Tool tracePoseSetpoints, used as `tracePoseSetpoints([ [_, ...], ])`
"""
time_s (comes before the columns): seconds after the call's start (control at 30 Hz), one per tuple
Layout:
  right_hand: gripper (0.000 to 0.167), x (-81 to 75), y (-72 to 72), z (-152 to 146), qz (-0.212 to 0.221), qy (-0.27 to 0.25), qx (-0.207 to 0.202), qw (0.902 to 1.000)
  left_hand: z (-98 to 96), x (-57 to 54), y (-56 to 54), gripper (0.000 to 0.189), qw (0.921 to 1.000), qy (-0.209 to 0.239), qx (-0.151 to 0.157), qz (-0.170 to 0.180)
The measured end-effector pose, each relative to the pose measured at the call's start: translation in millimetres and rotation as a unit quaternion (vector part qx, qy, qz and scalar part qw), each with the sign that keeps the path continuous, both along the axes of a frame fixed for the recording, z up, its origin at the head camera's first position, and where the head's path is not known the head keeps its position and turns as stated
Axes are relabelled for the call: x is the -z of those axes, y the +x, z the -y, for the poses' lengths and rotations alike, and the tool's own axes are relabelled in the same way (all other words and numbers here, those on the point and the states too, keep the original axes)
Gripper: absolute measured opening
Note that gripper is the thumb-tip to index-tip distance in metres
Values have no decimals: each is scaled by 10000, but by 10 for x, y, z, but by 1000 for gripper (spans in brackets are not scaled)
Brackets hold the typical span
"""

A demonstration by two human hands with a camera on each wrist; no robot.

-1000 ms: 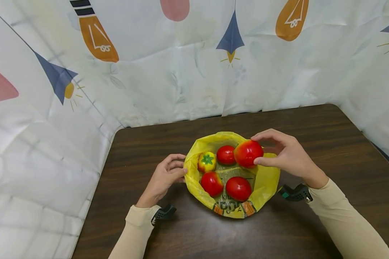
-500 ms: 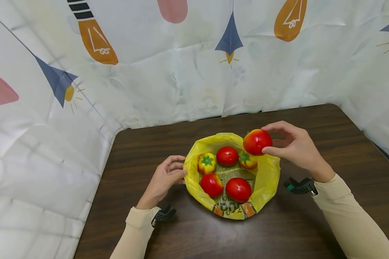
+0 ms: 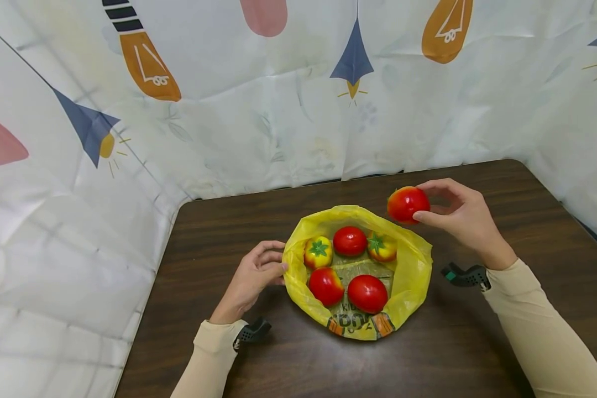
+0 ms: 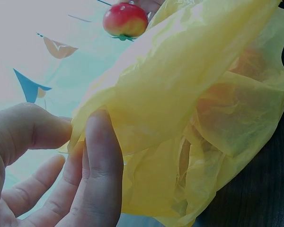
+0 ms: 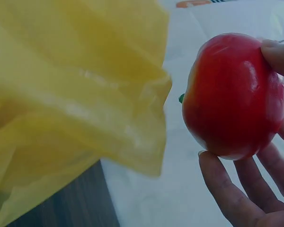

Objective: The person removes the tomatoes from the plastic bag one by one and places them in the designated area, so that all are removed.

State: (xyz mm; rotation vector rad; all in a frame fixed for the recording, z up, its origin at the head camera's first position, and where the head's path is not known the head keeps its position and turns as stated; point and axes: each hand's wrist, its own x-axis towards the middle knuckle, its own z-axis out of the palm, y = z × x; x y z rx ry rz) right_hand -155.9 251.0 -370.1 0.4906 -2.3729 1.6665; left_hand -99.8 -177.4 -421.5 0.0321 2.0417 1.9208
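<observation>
A yellow plastic bag (image 3: pixel 413 271) stands with its mouth spread wide on the table. Several red and yellow tomatoes lie inside it, among them a red tomato (image 3: pixel 367 293) at the front and a yellow one (image 3: pixel 318 252) with a green star-shaped top at the left. My left hand (image 3: pixel 252 276) pinches the bag's left rim between thumb and fingers, as the left wrist view shows closely. Beyond the bag's back right rim, my right hand (image 3: pixel 465 215) holds another tomato (image 5: pixel 234 97) in the air by thumb and fingertips, its green stem end facing left.
The dark wood table (image 3: pixel 219 221) has rounded back corners. A white cloth (image 3: pixel 298 127) printed with bulbs and rockets hangs behind it and along the left side. Both wrists wear black straps with small devices (image 3: pixel 254 330).
My right hand has lifted its tomato out over the bag and moved back and to the right, uncovering a yellow tomato inside. The left hand stays at the rim.
</observation>
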Motion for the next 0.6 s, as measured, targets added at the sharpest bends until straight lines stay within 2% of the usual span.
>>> tracePoseSetpoints([
  [0.33,49,180,-157,-139,208,173,383,9989,7,8,-6,52,10000,-8,-37,23],
  [0.6,47,360,-261,-238,551,363,704,9953,-1,-6,-3,52,10000,-36,-29,24],
])
